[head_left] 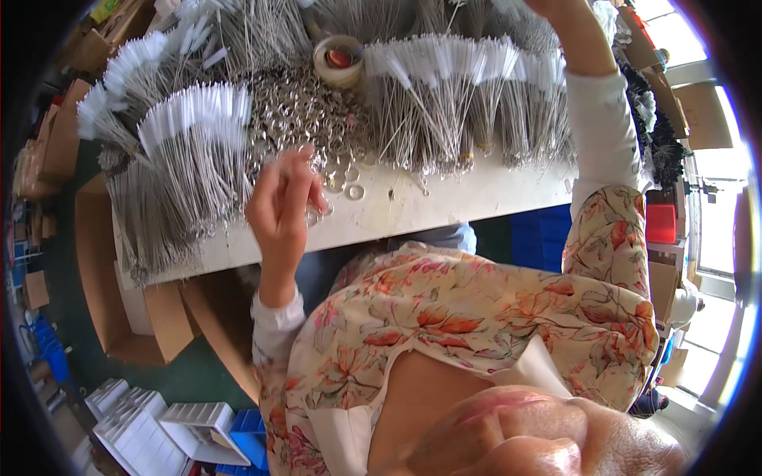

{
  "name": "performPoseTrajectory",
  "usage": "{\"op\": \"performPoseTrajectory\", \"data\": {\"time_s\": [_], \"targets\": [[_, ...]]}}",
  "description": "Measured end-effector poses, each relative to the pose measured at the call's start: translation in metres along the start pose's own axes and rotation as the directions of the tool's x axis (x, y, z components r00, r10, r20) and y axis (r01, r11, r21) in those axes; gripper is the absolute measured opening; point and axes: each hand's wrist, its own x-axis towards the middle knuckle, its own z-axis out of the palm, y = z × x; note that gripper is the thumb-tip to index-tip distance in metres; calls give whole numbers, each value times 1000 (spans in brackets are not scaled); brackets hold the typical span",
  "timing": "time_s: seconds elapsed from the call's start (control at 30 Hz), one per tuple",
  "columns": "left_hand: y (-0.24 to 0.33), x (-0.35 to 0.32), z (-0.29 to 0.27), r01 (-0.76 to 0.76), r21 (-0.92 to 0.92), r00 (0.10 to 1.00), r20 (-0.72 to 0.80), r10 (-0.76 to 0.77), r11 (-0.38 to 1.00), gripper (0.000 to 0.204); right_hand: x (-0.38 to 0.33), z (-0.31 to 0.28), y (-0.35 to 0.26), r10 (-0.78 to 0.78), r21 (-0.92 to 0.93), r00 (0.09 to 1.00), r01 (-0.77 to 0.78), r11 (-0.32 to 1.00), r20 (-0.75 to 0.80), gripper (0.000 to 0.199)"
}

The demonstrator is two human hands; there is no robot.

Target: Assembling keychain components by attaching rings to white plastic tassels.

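Note:
My left hand [282, 202] is over the near edge of a heap of small metal rings [294, 111] on the white table. Its fingers are bent and a little blurred, with the thumb apart from them; I see nothing held in it. A few loose rings [355, 192] lie just to its right. Thin wire-stemmed brushes [194, 151] with white tips stand in dense bundles left of this hand. More such brushes [444, 95] fill the table right of the rings. At the top right, my right hand [556, 6] is cut off by the picture's edge, its fingers out of sight.
A roll of tape [324, 67] with something red inside sits behind the rings. Black-tipped brushes [655, 131] are at the far right. The table's front edge [444, 218] runs before my body. Cardboard boxes [119, 293] and white plastic bins [143, 428] stand on the floor at left.

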Motion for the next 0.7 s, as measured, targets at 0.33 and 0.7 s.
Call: {"op": "performPoseTrajectory", "data": {"time_s": [0.33,0.7], "targets": [[-16,46,88,-612,135,788,26,615,779,16,-145,141,53,-89,129,931,143,981,-355,28],[-42,-30,100,-676,277,728,396,560,682,37,-209,124,87,297,854,936,8,520,-189,18]]}}
